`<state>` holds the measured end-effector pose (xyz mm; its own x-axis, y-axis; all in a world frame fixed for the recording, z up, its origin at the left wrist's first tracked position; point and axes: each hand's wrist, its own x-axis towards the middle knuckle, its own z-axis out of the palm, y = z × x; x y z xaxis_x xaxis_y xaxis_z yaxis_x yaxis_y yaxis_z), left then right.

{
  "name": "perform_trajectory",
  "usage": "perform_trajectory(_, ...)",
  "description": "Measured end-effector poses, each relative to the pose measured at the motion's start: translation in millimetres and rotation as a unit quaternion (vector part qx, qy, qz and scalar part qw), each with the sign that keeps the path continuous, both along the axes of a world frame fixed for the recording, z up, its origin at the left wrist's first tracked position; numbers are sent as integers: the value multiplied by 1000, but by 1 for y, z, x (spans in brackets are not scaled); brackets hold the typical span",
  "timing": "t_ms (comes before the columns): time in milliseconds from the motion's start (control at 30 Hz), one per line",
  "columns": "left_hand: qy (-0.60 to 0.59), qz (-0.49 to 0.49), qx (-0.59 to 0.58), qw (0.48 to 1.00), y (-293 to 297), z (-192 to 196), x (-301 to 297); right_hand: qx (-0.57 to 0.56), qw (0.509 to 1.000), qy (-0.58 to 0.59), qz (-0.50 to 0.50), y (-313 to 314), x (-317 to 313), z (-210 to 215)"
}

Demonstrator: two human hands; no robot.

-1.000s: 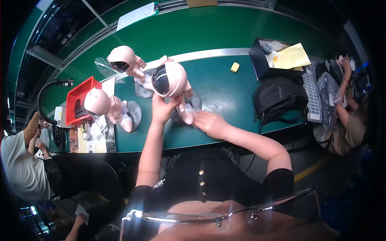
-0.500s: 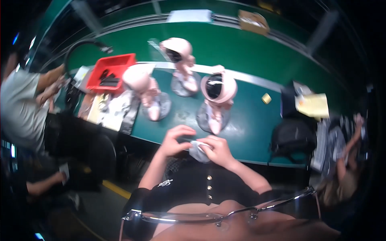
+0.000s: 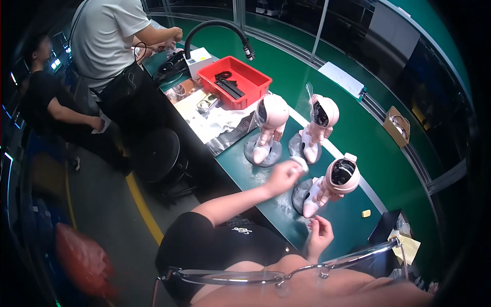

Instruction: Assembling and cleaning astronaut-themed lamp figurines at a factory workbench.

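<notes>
Three pale pink astronaut figurines with black visors stand on round grey bases on the green table. The left figurine (image 3: 272, 115) and the middle one (image 3: 325, 115) stand farther from me, and the right figurine (image 3: 341, 179) is nearer. My left hand (image 3: 282, 180) reaches among them, its fingers closed on a white wad (image 3: 300, 163), cloth or paper, smeared by motion. It is between the bases; whether it touches one I cannot tell. My right hand (image 3: 321, 234) is beside the foot of the right figurine, fingers loosely curled and apart, with nothing visible in them.
A red bin (image 3: 255, 81) with black parts stands at the far left, under a black flexible arm (image 3: 217, 23). A white cloth (image 3: 225, 120) lies nearby. Right of the figurines is a small yellow block (image 3: 365, 213). Another person (image 3: 110, 41) works beyond a black stool (image 3: 156, 153).
The view has swung left. My hands, together near my body before, are apart; the white wad is now in my left hand, which has moved out among the figurines.
</notes>
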<state>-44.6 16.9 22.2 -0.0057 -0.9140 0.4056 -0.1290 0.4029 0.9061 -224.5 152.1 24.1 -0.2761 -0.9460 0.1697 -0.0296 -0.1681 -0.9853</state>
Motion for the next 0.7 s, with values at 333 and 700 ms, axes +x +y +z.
perform_trajectory(333, -307, -418, -197, 832, 20, -31, 19, 27, 995, -20, -95, -7, -35, -20)
perform_trajectory(700, -310, -356, -151, 869, -15, -28, 8, 27, 989, 13, -147, -28, -50, -34)
